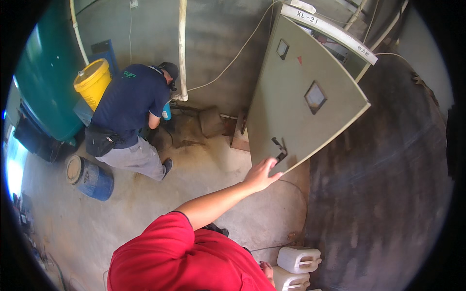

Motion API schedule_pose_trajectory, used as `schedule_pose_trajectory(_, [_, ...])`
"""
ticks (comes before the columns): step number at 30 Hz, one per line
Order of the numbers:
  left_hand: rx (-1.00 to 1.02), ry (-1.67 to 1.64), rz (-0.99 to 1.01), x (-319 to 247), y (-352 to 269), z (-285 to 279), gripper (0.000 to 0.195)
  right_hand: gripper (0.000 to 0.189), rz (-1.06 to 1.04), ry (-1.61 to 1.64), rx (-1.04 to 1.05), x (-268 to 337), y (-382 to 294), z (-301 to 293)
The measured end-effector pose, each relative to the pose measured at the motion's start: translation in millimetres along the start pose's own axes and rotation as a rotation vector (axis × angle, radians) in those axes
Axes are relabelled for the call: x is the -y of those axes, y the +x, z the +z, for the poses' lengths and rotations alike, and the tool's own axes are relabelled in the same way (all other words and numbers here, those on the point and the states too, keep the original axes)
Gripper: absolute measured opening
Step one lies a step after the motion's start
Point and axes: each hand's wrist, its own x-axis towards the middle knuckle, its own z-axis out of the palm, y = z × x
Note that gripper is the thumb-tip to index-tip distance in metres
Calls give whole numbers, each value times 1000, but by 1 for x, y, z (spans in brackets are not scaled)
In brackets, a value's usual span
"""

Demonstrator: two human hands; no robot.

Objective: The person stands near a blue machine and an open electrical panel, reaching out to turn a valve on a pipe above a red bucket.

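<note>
My left hand (260, 176) reaches out to a grey metal electrical cabinet door (287, 94), with its fingers at the lower end of the black door handle (280, 150) and another digit by the door's edge. The door stands swung out, and some of the cabinet's interior (338, 51) shows behind its top edge. Two small framed windows and a red triangle mark the door. Low beside my red shirt, my right hand (267, 271) is partly hidden by my body, close to white plastic jerrycans (298, 259). Whether it holds anything cannot be seen.
A co-worker (133, 102) in a dark shirt bends towards the wall by a blue bottle (166, 112). A yellow bucket (94, 82), a blue drum (93, 180) and a large green tank (47, 83) stand left. A white pipe (182, 51) descends the wall. A dark wall (367, 189) rises right.
</note>
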Motion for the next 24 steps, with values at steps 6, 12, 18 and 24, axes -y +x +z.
schedule_pose_trajectory(6, [711, 319, -527, 194, -184, -38, 32, 25, -77, -257, 0, -54, 5, -56])
schedule_pose_trajectory(12, [932, 618, -1429, 245, -417, -146, 43, 24, 100, -210, -12, -31, 41, -70])
schedule_pose_trajectory(18, [658, 401, -1190, 316, -570, -153, 31, 23, 196, -379, 32, 47, 86, -29])
schedule_pose_trajectory(24, [451, 363, -1129, 235, -384, -112, 31, 26, -23, -417, 53, 151, 110, 42])
